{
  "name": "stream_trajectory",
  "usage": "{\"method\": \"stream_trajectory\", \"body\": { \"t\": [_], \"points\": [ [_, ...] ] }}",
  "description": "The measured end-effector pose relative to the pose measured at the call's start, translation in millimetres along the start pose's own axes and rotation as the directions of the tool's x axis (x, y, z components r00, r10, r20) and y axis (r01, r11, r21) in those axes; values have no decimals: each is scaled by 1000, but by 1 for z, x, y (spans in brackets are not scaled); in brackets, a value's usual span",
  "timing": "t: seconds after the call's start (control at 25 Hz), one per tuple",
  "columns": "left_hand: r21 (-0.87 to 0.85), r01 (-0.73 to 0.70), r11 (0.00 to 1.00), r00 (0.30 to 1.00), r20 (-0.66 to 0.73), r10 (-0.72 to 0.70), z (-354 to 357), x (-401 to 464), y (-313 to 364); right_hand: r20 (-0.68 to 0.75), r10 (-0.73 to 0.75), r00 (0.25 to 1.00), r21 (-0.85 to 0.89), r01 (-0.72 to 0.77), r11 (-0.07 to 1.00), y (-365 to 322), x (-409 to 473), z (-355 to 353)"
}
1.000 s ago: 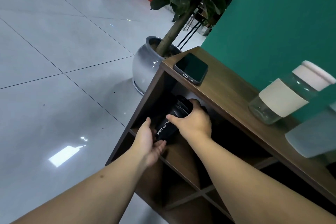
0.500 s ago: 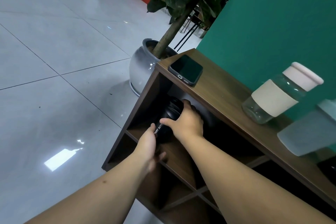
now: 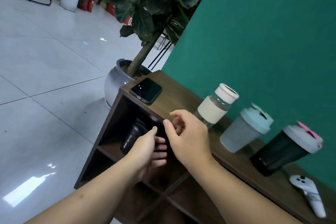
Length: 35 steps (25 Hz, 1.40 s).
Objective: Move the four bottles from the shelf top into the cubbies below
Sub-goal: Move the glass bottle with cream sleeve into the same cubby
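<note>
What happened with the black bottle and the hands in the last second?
Both hands let go of the black bottle, which now stands alone in the top-left cubby. The right hand rose toward the shelf top; the left hand drew back. The phone and glass bottle stayed put.

On your shelf top (image 3: 174,94) the phone (image 3: 146,90) lies at the far left end, and three bottles stand in a row to its right: sleeved bottle (image 3: 215,106), shaker (image 3: 245,128), then lidded cup (image 3: 285,148), with a controller (image 3: 309,194) nearest you. Another bottle (image 3: 133,135) stands, seemingly upright, in the upper left cubby (image 3: 116,125). A potted plant (image 3: 118,82) sits beyond the shelf's left end.
</note>
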<state>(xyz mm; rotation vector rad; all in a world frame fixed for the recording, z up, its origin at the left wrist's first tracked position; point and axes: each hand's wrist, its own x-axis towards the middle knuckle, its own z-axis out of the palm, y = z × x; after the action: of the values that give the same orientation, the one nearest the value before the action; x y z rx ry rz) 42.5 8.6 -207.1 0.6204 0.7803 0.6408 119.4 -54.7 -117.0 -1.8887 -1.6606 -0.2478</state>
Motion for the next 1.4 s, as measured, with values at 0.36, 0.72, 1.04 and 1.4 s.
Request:
{"method": "stream_trajectory", "body": {
  "t": [0.36, 0.72, 1.04, 1.4],
  "points": [
    [-331, 49, 942, 957, 284, 50, 79, -30, 32, -82, 427, 900, -287, -432, 855, 60, 126, -109],
    [-345, 40, 938, 972, 229, 43, 89, -37, 38, -52, 516, 855, -120, -519, 847, 59, 128, -84],
    [-172, -92, 981, 994, -75, 80, 40, -86, -4, -66, 405, 912, -7, -406, 914, -39, 9, -97],
    [-172, 211, 962, 898, -354, -260, -41, -22, -101, 332, 554, 763, -138, -542, 829, 2, -81, 33]
  ]
}}
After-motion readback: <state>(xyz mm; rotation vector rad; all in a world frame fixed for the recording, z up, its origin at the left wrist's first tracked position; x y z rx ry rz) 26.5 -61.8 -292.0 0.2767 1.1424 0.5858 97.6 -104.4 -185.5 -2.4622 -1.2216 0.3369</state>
